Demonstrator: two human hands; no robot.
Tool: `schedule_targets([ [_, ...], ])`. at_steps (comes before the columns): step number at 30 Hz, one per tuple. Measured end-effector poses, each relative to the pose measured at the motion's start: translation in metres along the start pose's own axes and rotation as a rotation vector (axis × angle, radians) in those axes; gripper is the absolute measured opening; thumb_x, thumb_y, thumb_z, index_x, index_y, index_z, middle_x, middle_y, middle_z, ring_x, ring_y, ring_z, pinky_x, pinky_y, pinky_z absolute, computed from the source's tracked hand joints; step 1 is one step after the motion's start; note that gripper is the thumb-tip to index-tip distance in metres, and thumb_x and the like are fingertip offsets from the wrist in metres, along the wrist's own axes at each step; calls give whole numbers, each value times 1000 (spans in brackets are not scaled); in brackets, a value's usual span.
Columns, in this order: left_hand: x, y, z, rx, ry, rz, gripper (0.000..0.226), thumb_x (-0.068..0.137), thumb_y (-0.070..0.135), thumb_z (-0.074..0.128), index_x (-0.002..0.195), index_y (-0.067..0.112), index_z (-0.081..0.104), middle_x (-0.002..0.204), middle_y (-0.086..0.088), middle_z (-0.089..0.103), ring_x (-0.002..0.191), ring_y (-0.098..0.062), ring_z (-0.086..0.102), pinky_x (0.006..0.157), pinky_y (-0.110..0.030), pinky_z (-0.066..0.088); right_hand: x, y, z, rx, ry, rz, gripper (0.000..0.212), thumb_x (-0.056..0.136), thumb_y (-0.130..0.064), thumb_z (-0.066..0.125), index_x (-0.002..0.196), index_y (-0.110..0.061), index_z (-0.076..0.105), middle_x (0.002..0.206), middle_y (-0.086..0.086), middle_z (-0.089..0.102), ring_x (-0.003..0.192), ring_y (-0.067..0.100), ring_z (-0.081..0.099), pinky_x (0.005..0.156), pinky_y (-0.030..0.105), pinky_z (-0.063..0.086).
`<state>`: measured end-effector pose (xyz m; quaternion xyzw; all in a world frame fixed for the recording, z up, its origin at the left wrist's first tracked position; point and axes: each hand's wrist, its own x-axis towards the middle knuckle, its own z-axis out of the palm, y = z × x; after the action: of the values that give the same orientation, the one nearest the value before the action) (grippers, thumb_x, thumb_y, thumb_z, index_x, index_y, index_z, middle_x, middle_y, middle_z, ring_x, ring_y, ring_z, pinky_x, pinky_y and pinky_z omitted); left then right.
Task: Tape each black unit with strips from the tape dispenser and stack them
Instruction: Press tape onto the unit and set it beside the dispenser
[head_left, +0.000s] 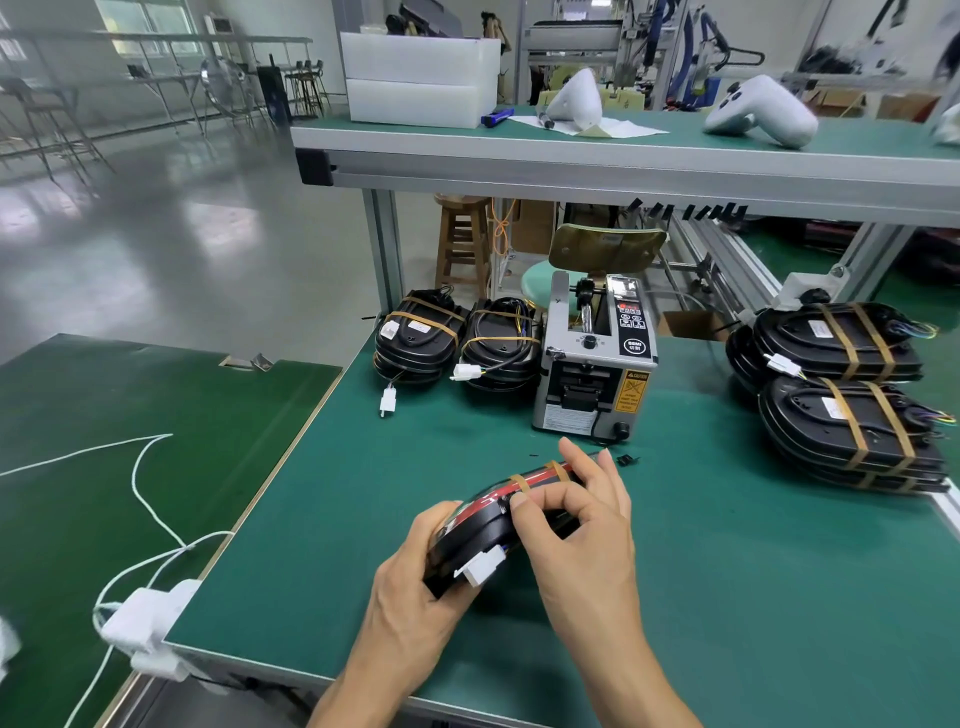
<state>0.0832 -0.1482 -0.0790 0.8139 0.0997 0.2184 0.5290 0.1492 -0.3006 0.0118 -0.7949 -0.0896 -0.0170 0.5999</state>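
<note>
Both hands hold one black unit (480, 530) tilted on edge just above the near part of the green bench mat (727, 571). The left hand (415, 587) grips its near left end, fingers curled under the casing, beside a white connector (480, 569) that hangs at the unit's near edge. The right hand (582, 525) wraps over the far right end, with thumb and forefinger pinched at the top rim. Two tan tape strips (535, 475) cross the unit's upper edge, where a red band shows.

The tape dispenser (597, 364) stands beyond the hands, toward the far side of the mat. To its left sit two short stacks of black units (457, 338) bound with tan tape, white plugs trailing from them. On the right, well apart from the hands, lie two taller taped stacks (841, 395). A small black scrap (626, 459) lies on the mat just near the dispenser's front. A white cord (140, 483) runs across the darker green table on the left.
</note>
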Motion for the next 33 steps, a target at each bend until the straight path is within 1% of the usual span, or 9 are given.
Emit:
schedule_targets([
  [3, 0, -3, 1, 7, -3, 0, 58, 86, 60, 78, 138, 47, 56, 120, 23, 74, 106, -2, 72, 82, -4, 49, -1, 0, 1, 6, 4, -3, 16, 86, -24, 77, 76, -36, 73, 146, -32, 47, 148, -16, 11, 127, 42, 13],
  [4, 0, -4, 1, 10, -3, 0, 58, 86, 58, 78, 138, 47, 56, 120, 23, 74, 106, -2, 72, 81, -4, 49, -1, 0, 1, 5, 8, -4, 16, 85, -24, 77, 76, -36, 73, 146, -31, 47, 148, -15, 11, 127, 42, 13],
  [6, 0, -3, 1, 9, -1, 1, 59, 85, 60, 78, 139, 47, 56, 120, 23, 74, 107, -2, 72, 81, -4, 49, -1, 0, 1, 0, 12, -6, 15, 85, -25, 77, 77, -37, 73, 147, -30, 48, 149, -14, 11, 127, 43, 13],
  [11, 0, 1, 0, -13, 5, 5, 66, 83, 77, 71, 139, 45, 56, 122, 22, 74, 109, -4, 72, 83, -6, 49, -1, -2, 2, -14, 14, -5, 14, 83, -26, 77, 79, -38, 73, 149, -27, 48, 150, -13, 11, 127, 44, 14],
  [22, -1, 6, -1, 7, 10, 19, 63, 83, 78, 70, 137, 49, 56, 120, 24, 73, 106, 0, 72, 82, -3, 47, -2, -2, 5, -35, 33, -28, 18, 83, -24, 78, 86, -40, 69, 150, -23, 48, 151, -11, 10, 128, 45, 12],
  [25, 0, 6, -1, -7, -2, 20, 61, 84, 74, 72, 137, 48, 56, 121, 22, 74, 107, -2, 72, 82, -3, 48, -2, -2, 5, -34, 31, -28, 17, 82, -24, 77, 85, -39, 69, 149, -26, 48, 150, -12, 10, 128, 45, 13],
  [27, -1, 5, 0, 1, -10, 26, 58, 86, 67, 76, 137, 47, 56, 120, 22, 74, 106, -2, 72, 82, -3, 48, -3, -2, 6, -30, 34, -31, 19, 82, -22, 77, 84, -39, 69, 149, -26, 48, 150, -12, 10, 127, 44, 14],
  [30, -1, 2, -1, 33, -9, 33, 56, 86, 56, 79, 136, 51, 55, 119, 25, 74, 105, 0, 72, 81, -2, 47, -3, -2, 7, -32, 42, -41, 22, 81, -20, 77, 84, -40, 68, 150, -23, 48, 151, -11, 10, 128, 46, 13],
  [33, -1, 0, 0, 37, -13, 36, 56, 85, 55, 79, 136, 51, 55, 119, 25, 73, 104, 0, 72, 81, -2, 47, -4, -2, 8, -31, 45, -51, 22, 82, -20, 77, 85, -40, 67, 151, -23, 48, 151, -11, 9, 128, 47, 12],
])
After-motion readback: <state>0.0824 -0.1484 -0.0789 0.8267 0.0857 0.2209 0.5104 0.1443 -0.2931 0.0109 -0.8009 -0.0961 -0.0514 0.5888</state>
